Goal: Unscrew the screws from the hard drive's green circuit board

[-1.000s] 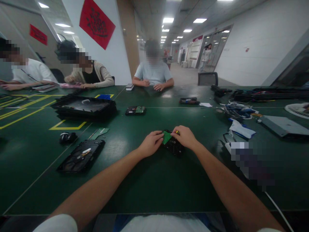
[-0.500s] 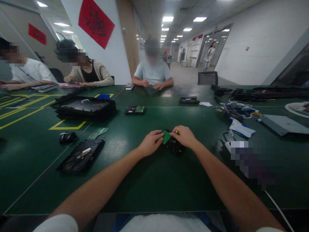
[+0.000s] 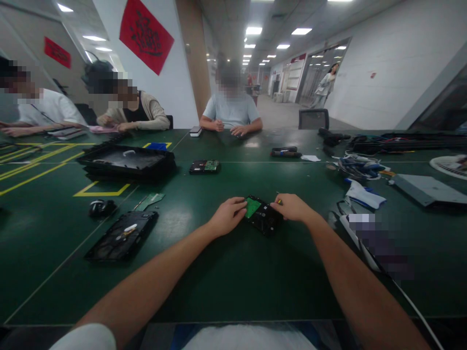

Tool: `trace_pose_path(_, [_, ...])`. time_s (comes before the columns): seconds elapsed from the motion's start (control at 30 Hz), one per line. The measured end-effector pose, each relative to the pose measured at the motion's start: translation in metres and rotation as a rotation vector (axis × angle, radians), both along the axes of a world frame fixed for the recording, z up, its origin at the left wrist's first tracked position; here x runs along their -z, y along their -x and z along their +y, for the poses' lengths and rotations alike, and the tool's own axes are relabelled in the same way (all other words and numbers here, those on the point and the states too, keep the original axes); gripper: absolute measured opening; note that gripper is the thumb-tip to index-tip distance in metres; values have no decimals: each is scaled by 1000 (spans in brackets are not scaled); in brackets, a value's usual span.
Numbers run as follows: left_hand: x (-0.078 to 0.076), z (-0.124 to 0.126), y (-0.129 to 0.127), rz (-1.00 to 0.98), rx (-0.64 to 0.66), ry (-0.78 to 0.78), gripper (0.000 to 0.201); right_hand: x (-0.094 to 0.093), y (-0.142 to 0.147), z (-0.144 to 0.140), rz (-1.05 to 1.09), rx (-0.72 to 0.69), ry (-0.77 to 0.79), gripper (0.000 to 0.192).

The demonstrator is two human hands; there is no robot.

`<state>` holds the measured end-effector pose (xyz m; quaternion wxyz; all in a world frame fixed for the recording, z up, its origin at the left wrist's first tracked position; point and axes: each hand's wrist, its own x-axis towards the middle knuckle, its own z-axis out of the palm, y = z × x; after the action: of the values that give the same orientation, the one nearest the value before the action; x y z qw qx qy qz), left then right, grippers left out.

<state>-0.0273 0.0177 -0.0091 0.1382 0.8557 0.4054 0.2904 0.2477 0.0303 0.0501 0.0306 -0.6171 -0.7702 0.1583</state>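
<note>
A black hard drive (image 3: pixel 265 218) with a green circuit board (image 3: pixel 252 207) lies on the green table in front of me, its board side up. My left hand (image 3: pixel 230 215) grips the drive's left edge, thumb and fingers bent at the board's side. At the right edge of the drive is my right hand (image 3: pixel 290 206), closed around a small yellow-and-black screwdriver (image 3: pixel 279 201). Most of that tool is hidden by the fingers. Farther off lies a second hard drive (image 3: pixel 205 166), also with green circuitry showing.
On the left are a black plastic casing (image 3: pixel 122 236), a green board (image 3: pixel 150 200), a black coil-like item (image 3: pixel 100 208) and a stacked black tray (image 3: pixel 127 160). To the right lie cables (image 3: pixel 359 167), a grey metal box (image 3: pixel 430 188) and a white-and-blue packet (image 3: pixel 365 193). Co-workers sit across the table.
My right hand has moved right, from over the circuit board to the drive's right edge, with the screwdriver. More of the drive shows. My left hand has stayed in place.
</note>
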Motion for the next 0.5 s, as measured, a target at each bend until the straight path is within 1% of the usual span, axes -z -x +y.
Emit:
trace_pose_path(0.03, [-1,-1,0,2,-4,3,38,0,-1,-1,39,12,61,30])
trace_pose_path(0.1, [-3,-2,0,9,-8,11,38,0,-3,-1,115,42,117,27])
trace_pose_path(0.23, [-6,-6,2,13,-7,19,38,4,-5,1,164,72,103,21])
trace_pose_path(0.5, [-5,-4,5,-47,-10,75,39,6,-7,3,176,112,63,24])
